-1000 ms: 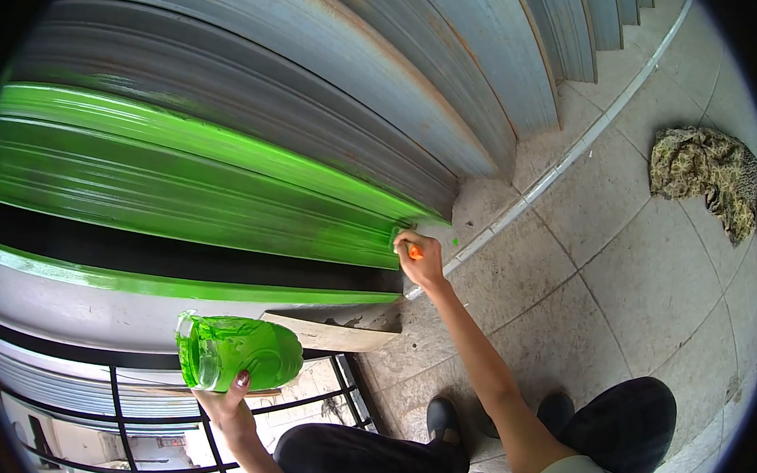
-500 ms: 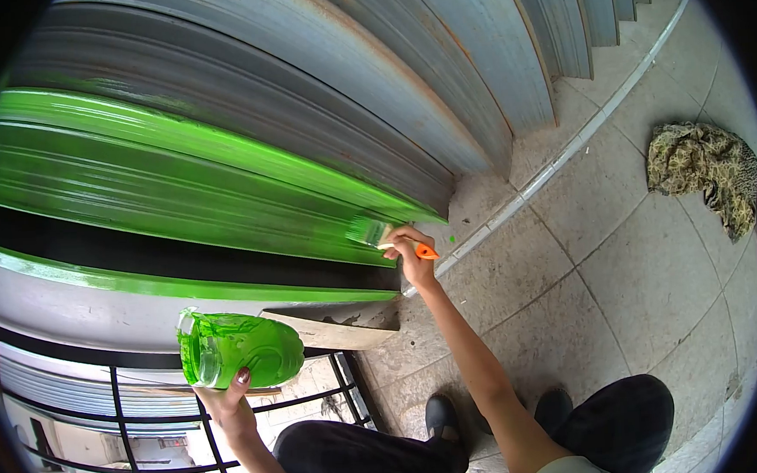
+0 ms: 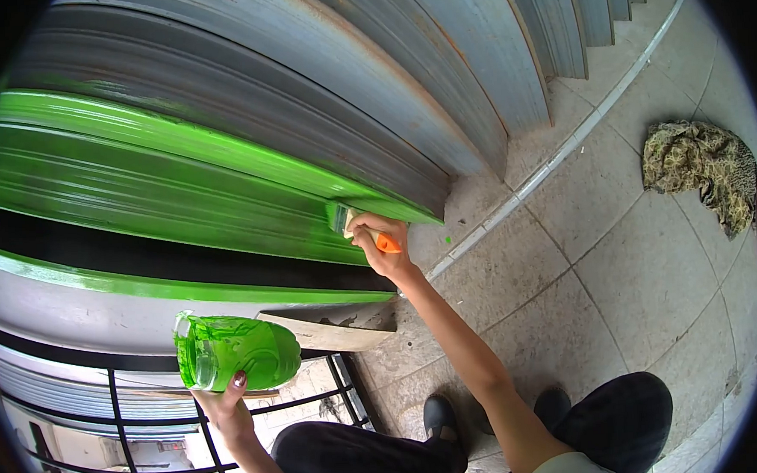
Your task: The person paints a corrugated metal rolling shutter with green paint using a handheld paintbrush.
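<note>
My right hand [image 3: 380,241] is closed round the handle of a paintbrush [image 3: 386,241] with an orange end. Its bristles press on the green-painted metal panel [image 3: 161,179], near the panel's lower end. In my left hand [image 3: 227,409] is a clear plastic jar [image 3: 246,353] holding bright green paint, with paint smeared over its mouth and walls. The thumb lies against the jar's side; the other fingers are mostly hidden behind it. Wet-looking green covers the panel's ridge and the recess where the brush is.
Unpainted grey corrugated panels [image 3: 370,66] continue upward and right. A black stripe [image 3: 139,240] runs below the green. On the tiled floor [image 3: 602,250] lies a crumpled patterned cloth [image 3: 702,170]. A barred metal frame [image 3: 118,421] stands at lower left, and my shoes [image 3: 440,417] show below.
My right hand has moved the brush a little left and up along the green panel. The jar in my left hand has stayed nearly in place.
</note>
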`<state>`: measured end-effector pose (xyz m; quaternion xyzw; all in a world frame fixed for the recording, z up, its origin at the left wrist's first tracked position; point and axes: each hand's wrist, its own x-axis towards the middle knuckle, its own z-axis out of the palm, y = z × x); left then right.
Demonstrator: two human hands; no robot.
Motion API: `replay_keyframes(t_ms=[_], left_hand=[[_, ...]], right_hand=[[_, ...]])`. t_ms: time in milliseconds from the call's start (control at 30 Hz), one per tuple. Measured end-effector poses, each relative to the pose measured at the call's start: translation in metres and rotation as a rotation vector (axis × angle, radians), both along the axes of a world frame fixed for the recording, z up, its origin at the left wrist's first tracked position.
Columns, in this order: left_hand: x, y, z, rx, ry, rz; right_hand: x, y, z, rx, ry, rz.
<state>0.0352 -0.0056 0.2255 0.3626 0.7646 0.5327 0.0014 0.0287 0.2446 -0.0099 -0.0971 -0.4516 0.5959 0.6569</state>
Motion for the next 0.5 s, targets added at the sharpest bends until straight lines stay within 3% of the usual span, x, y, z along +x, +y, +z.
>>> replay_keyframes(t_ms=[100,200,300,433,500], left_hand=[[0.002,0.004,-0.001,-0.002,-0.001,0.006],[-0.002,0.003,-0.002,-0.015,-0.004,0.012],[-0.003,0.001,0.0,-0.032,-0.01,-0.001],[0.0,-0.001,-0.002,-0.003,0.007,0.027],[0.001,-0.001,0.0,-0.022,0.002,-0.003]], right_hand=[[0.002,0.001,0.003,-0.17,0.2,0.18],[-0.013,-0.003,-0.059,-0.308,0.252,0.158],[-0.005,-0.011,-0.11,-0.414,0.109,0.13],[0.006,-0.009,-0.131,-0.279,-0.423,-0.119],[0.014,-0.009,-0.132,-0.197,-0.425,-0.218]])
